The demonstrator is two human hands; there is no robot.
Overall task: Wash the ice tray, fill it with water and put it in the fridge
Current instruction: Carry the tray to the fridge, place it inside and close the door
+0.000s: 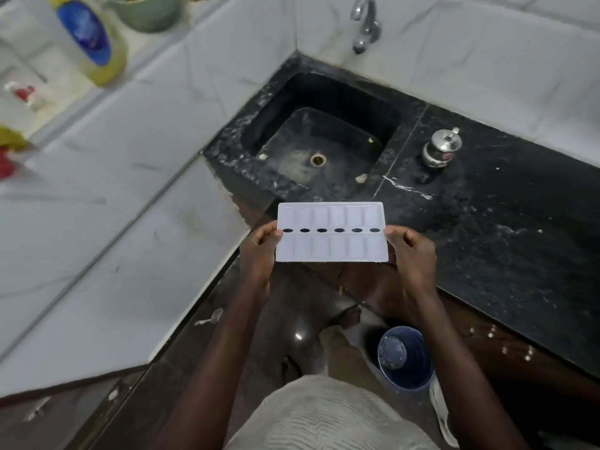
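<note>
Kitchen corner in black stone and white tile.
A black speckled counter (506, 228) holds a sunken sink (337, 131); a metal tap (365, 26) juts from the white tiled wall (454, 43) above it; the dark floor (279, 303) is glossy.

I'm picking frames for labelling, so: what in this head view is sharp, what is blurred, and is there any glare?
Head view: the ice tray, gripped at its ends by the left hand and right hand, is sharp; the yellow bottle at upper left is blurred; one small glare spot sits on the dark floor; lighting is soft.
</note>
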